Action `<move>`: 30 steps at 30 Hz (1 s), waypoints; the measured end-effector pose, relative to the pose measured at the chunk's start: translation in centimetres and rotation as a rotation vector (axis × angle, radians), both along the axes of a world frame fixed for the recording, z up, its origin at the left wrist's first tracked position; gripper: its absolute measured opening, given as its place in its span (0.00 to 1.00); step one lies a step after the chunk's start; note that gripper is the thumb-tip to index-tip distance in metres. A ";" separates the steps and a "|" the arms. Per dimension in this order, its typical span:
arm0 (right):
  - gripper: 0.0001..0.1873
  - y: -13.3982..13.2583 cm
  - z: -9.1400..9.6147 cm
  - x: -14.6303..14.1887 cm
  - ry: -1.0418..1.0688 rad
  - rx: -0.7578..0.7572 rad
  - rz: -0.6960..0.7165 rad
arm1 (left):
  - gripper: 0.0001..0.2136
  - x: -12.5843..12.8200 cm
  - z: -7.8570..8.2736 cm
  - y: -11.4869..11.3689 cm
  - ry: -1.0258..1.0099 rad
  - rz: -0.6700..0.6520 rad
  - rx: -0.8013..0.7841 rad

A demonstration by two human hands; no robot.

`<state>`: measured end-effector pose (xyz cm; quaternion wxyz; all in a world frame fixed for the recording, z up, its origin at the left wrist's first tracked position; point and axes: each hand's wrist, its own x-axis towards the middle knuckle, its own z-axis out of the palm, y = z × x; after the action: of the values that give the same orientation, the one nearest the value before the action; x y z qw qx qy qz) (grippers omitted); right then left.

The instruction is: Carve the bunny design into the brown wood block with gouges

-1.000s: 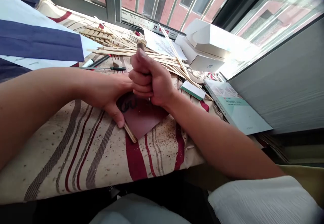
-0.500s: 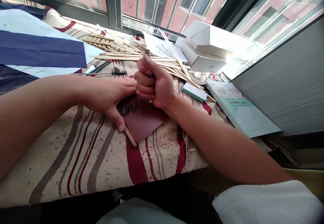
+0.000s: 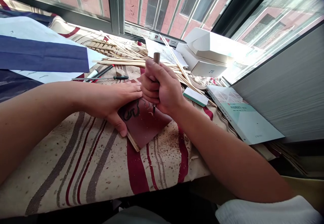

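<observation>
A reddish-brown wooden board (image 3: 146,129) with dark curved marks and pale cuts lies on the striped cloth (image 3: 101,170). My left hand (image 3: 116,102) rests flat across its left side, fingers stretched out and thumb at the near left edge. In my right fist is an upright carving chisel (image 3: 156,58); its handle end sticks out above the fist and its metal tip meets the board's surface below. My right hand (image 3: 162,87) wraps round the middle of the tool, hiding most of it. Small wood chips lie on the board and the cloth around it.
Behind my hands lie many thin wooden strips (image 3: 121,61), a thin green-handled tool (image 3: 120,77) and pens (image 3: 103,71). To the right are a white-and-green block (image 3: 195,96), a book (image 3: 248,116) and a white box (image 3: 205,62). Blue and white sheets (image 3: 43,53) spread at the left.
My right fist has shifted slightly right and nearer on the board; more of the chisel's handle and tip now shows. My left hand keeps its place on the board. The whole view sits a little lower.
</observation>
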<state>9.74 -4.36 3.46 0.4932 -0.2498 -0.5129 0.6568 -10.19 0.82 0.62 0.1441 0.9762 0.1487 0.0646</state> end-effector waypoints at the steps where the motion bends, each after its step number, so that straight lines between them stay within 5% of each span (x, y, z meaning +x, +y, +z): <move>1: 0.33 -0.1 -0.1 -0.2 -0.001 -0.006 0.015 | 0.56 0.0 0.0 0.0 0.000 -0.002 -0.003; 11: 0.31 -0.6 0.0 -0.8 -0.025 -0.099 -0.033 | 0.58 0.3 0.3 0.0 0.050 0.006 -0.049; 30: 0.27 -0.6 -0.4 -1.0 -0.045 -0.036 -0.045 | 0.57 0.4 0.4 -0.3 0.014 -0.031 -0.078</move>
<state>8.75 -5.00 3.03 0.4916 -0.2848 -0.5064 0.6487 -9.79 0.56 1.04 0.1817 0.9725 0.1371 0.0497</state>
